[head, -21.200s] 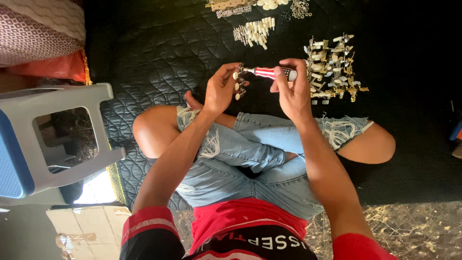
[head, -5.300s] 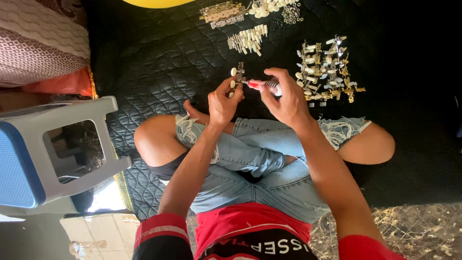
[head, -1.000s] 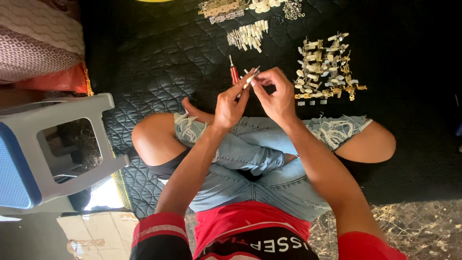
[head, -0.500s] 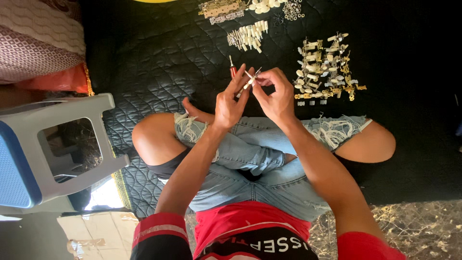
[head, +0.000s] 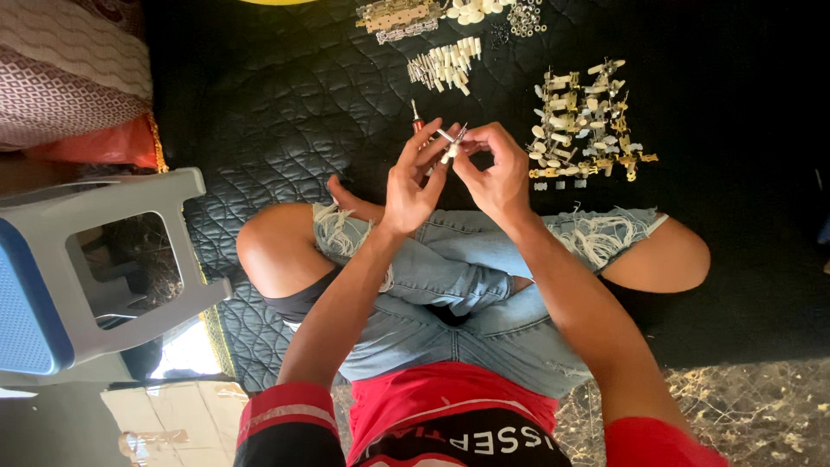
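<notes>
The person sits cross-legged on a black quilted mat (head: 285, 78), both hands raised together over the knees. The left hand (head: 413, 177) grips a red-handled screwdriver (head: 418, 124), its tip pointing toward the far edge, and the fingertips also pinch a small metal part (head: 451, 141). The right hand (head: 494, 169) pinches the same part from the right, so the two hands meet at it. The part's long axis runs slantwise, near-left to far-right. A heap of similar parts (head: 586, 117) lies just beyond the right hand.

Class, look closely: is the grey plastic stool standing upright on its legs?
No, the grey stool lies tipped on its side beside the black quilted mat.
</notes>
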